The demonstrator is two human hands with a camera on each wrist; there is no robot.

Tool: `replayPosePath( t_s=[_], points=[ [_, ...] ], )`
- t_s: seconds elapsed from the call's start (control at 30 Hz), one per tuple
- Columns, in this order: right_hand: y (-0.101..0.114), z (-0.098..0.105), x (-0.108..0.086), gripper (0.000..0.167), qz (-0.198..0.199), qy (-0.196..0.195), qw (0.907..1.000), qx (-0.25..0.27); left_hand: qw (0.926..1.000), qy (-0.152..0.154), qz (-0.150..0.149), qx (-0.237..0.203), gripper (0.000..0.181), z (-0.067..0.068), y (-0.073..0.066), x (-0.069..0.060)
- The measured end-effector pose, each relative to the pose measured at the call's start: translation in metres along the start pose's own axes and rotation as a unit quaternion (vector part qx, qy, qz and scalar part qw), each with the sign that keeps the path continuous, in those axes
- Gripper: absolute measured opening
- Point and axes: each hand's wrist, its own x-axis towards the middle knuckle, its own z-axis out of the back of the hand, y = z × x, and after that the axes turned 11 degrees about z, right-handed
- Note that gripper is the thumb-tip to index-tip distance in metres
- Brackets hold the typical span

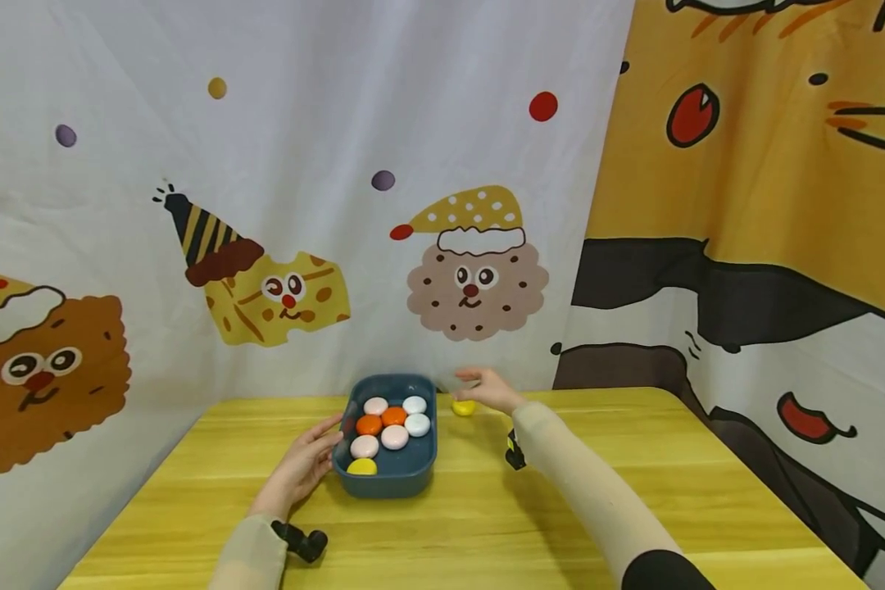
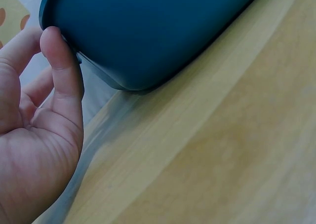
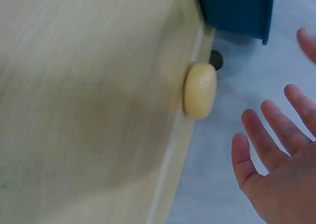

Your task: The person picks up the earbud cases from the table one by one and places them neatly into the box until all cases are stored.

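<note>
A dark blue rectangular bin (image 1: pixel 406 487) stands on the table. Inside lie several glossy rounded discs: orange ones (image 1: pixel 369 424), white ones (image 1: pixel 417 424), pale pink ones (image 1: pixel 394 437) and a yellow one (image 1: pixel 362 466) at the near left corner. My left hand (image 1: pixel 302 463) rests at the bin's left side; its fingertips touch the rim in the left wrist view. Right of the bin, a yellow disc (image 3: pixel 200 91) sits on the table near its back edge. Just above that disc, my right hand (image 1: pixel 490 390) holds nothing, its fingers spread apart (image 3: pixel 261 140).
The wooden table (image 1: pixel 560 508) ends at a hanging cloth (image 1: pixel 324 123) printed with cartoon faces. A small dark round spot (image 3: pixel 216 59) shows beside the yellow disc in the right wrist view. A black wrist camera (image 1: pixel 302 541) is strapped to the left wrist.
</note>
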Motion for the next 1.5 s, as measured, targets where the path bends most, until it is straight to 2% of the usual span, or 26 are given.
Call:
replayPosePath(
  t_s=[0.2,0.4,0.53,0.7,0.77,0.9,1.07,1.3,1.5],
  points=[
    [-0.01,-0.006,-0.001,0.068,-0.017,-0.021,0.9996,-0.004,1.0,0.005,0.004,0.001,0.065,0.001,-0.002,-0.001],
    [-0.015,-0.012,-0.002,0.069,-0.022,-0.04,0.9988,-0.017,1.0,-0.004,0.005,-0.004,0.063,0.0,-0.002,-0.002],
    [-0.023,-0.012,-0.005,0.069,-0.013,-0.037,0.9988,-0.028,0.9999,-0.001,0.01,-0.008,0.063,-0.001,0.0,-0.001],
    [-0.03,-0.015,-0.006,0.067,-0.03,-0.035,0.9985,-0.028,0.9999,0.002,0.014,-0.008,0.064,-0.003,0.002,-0.001],
    [-0.029,-0.016,-0.004,0.066,-0.049,-0.04,0.9976,-0.028,0.9999,0.002,0.01,-0.006,0.064,-0.003,0.002,-0.001],
    [-0.028,-0.016,0.003,0.065,-0.061,-0.041,0.9963,-0.045,0.9999,0.0,0.007,-0.01,0.063,-0.002,0.001,0.0],
    [-0.026,-0.018,0.005,0.064,-0.067,-0.035,0.9953,-0.061,0.9999,-0.005,0.01,-0.012,0.063,-0.001,-0.001,-0.001],
    [-0.029,-0.022,0.005,0.062,-0.075,-0.032,0.995,-0.058,0.9998,0.003,0.013,-0.014,0.065,0.0,0.0,-0.003],
    [-0.032,-0.022,0.01,0.062,-0.078,-0.032,0.9946,-0.062,0.9998,-0.005,0.012,-0.013,0.064,0.0,-0.001,0.0]
  ],
)
